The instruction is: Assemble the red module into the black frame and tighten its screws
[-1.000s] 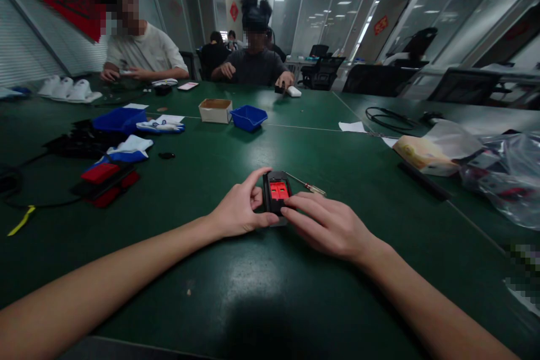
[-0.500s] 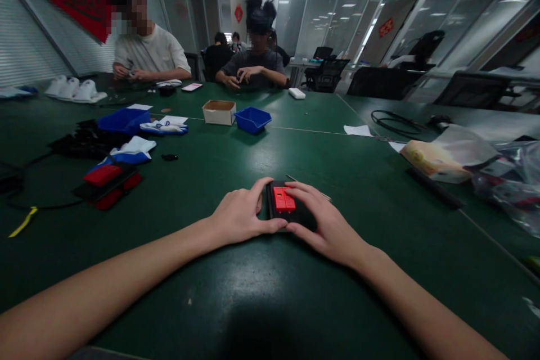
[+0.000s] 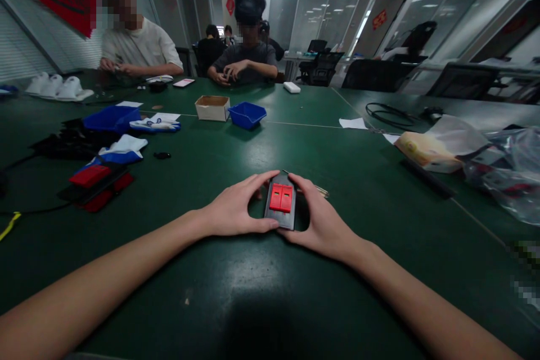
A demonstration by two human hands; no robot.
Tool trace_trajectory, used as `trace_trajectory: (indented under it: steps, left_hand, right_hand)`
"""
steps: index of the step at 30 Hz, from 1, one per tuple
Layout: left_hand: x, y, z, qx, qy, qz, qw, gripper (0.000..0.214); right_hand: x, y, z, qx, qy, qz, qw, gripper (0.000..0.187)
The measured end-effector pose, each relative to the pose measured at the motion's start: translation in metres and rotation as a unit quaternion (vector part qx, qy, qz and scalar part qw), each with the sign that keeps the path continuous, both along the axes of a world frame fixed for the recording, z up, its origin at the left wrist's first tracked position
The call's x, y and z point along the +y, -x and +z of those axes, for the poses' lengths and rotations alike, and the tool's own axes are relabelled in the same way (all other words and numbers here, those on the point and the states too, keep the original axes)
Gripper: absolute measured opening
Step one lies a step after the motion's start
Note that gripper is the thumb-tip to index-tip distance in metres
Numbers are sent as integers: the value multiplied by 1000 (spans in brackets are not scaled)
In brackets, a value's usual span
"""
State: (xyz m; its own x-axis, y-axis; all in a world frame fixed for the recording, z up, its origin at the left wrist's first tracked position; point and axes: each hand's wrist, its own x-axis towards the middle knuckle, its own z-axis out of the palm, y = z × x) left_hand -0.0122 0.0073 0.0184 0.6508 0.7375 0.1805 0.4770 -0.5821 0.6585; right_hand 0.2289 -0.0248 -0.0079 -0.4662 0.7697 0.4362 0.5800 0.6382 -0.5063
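A flat black device point(image 3: 279, 219) lies between my hands at the middle of the green table point(image 3: 202, 292). Two red rectangular pieces point(image 3: 276, 198) sit side by side on its face, each with a small dark slot. My left hand point(image 3: 234, 207) grips the device's left side, index finger at the far end and thumb at the near end. On the other side, my right hand point(image 3: 324, 219) holds it the same way. Thin metal rods point(image 3: 323, 192) lie just beyond my right hand, partly hidden by it.
Ahead stand a cardboard box point(image 3: 212, 108) and a blue bin point(image 3: 247, 115). To the left are another blue bin point(image 3: 113, 118), gloves point(image 3: 122, 149) and a red-black device point(image 3: 96, 185). Plastic bags point(image 3: 508, 174) lie right. Two co-workers point(image 3: 139, 48) sit across the table.
My right fingers have moved off the red pieces to the device's right edge, so both pieces now show fully. The view has shifted slightly; my left hand keeps its hold.
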Motion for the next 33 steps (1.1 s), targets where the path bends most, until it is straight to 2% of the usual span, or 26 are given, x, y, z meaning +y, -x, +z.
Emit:
trace_trajectory:
  steps: [5,11,14,19,22,25,28,31,33]
  left_hand:
    - [-1,3,0,-10,-3,-20,1000,101]
    - [-3,4,-5,-2,-47,-17,999,101]
    - [-4,3,-6,3,-53,-14,998,98]
    - [-10,-2,-5,-16,-34,-49,998,110]
    - [-12,-3,-4,-54,-38,-44,997,95]
    - [-10,-1,-3,-68,-45,-49,995,84]
    - [-6,3,-1,-80,-31,-78,993,75]
    - [-4,3,2,-94,-23,-116,989,64]
    - [0,6,7,-74,-29,-140,987,67]
  right_hand:
    - [-7,-1,2,-51,-107,-6,993,106]
    - [-4,-3,6,-129,-263,8,956,81]
    - [-3,-5,10,-175,-289,10,941,75]
    - [-10,0,13,-202,-328,-28,922,63]
    - [-14,3,13,-186,-361,-5,914,61]
    - [-12,-1,15,-139,-332,35,932,70]
    - [-5,-9,16,-97,-221,48,969,85]
    - [-1,-14,14,-61,-105,79,989,78]
    - [-3,-13,11,-40,-49,82,995,73]
